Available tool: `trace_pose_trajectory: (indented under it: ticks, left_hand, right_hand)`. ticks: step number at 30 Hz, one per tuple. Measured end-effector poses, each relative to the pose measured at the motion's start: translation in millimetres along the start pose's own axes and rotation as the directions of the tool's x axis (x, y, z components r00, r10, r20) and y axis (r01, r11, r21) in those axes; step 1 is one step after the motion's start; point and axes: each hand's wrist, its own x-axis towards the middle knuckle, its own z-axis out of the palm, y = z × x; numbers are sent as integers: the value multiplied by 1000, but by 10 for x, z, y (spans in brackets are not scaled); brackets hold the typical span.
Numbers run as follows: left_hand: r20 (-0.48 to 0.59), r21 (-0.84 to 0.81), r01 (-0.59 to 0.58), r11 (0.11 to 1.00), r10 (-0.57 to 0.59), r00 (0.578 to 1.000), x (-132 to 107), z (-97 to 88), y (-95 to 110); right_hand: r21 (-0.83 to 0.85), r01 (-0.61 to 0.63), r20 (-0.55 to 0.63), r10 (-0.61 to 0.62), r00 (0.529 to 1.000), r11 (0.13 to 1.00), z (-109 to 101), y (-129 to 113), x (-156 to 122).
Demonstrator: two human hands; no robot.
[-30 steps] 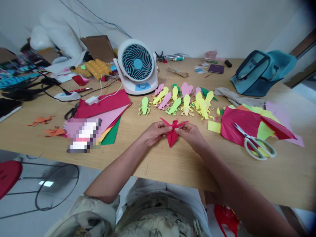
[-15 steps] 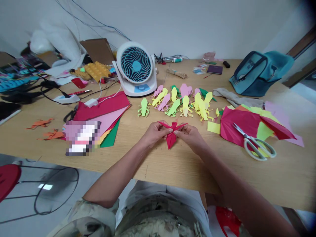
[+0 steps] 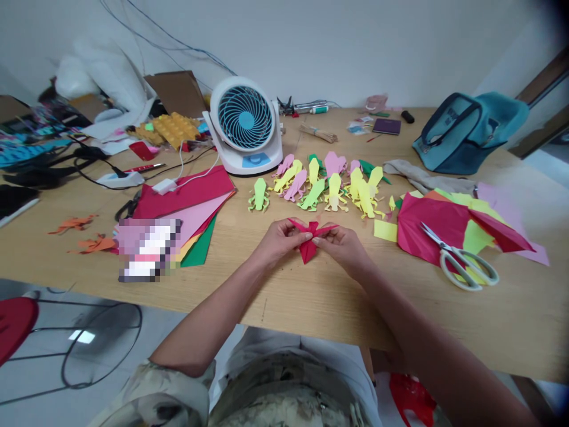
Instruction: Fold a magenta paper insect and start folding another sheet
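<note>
A red folded-paper figure (image 3: 307, 251) with narrow points spreading to both sides is held just above the wooden table (image 3: 306, 308). My left hand (image 3: 284, 238) pinches its left side between thumb and fingers. On the other side, my right hand (image 3: 336, 242) grips it the same way, the two thumbs nearly meeting at the middle. Parts of the figure are hidden behind my fingers. Beyond my hands stand several folded-paper frogs in green, pink and yellow, among them a light green frog (image 3: 258, 196) and a yellow frog (image 3: 367, 198).
White-handled scissors (image 3: 462, 261) lie on red paper (image 3: 429, 228) at the right. A fan (image 3: 246, 124) stands behind, with a teal bag (image 3: 466, 139) far right. Left are coloured sheets (image 3: 200, 243), orange folded figures (image 3: 95, 244) and a power strip (image 3: 120, 179).
The lower tip of the red paper figure looks shorter and sits slightly higher. Both hands keep their pinch in nearly the same place.
</note>
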Motion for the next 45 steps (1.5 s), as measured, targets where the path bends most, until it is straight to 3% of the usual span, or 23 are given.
trace_pose_trajectory:
  ticks: [5,10,15,22,25,29,34,38,42,45]
  left_hand:
    - [-11,-6,-16,1000,16,1000,-2,10,27]
    - [1,49,-36,998,36,999,8,0,30]
    - [-30,4,-55,998,55,998,-7,27,2]
    - [-102,-8,-39,999,38,994,-49,108,-17]
    - [-74,-13,-68,998,67,995,-52,89,21]
    - [52,-50,8,999,-6,999,-28,2,54]
    - [76,-167,83,982,-71,995,16,-40,-14]
    - [46,-182,22,983,-14,999,22,-49,-11]
    - [7,-39,-84,996,85,996,5,-73,86]
    - [0,53,-73,996,73,997,10,-97,136]
  right_hand:
    - [-18,11,-43,-12,999,1000,-3,20,-5]
    - [-27,31,-23,-32,999,999,13,-2,-13]
    - [13,18,-3,-18,1000,1000,35,23,-14]
    - [6,-1,-61,1,998,1000,20,93,22]
    - [17,-22,-78,24,997,1000,-20,61,27]
    - [91,-52,12,51,999,994,-69,-7,16]
    - [202,-147,135,121,983,968,-50,-54,1]
    - [126,-72,57,66,996,989,-10,-61,-6]
    - [-8,14,3,-14,1000,1000,18,-15,-12]
    - [-78,53,14,-52,999,996,32,32,-23]
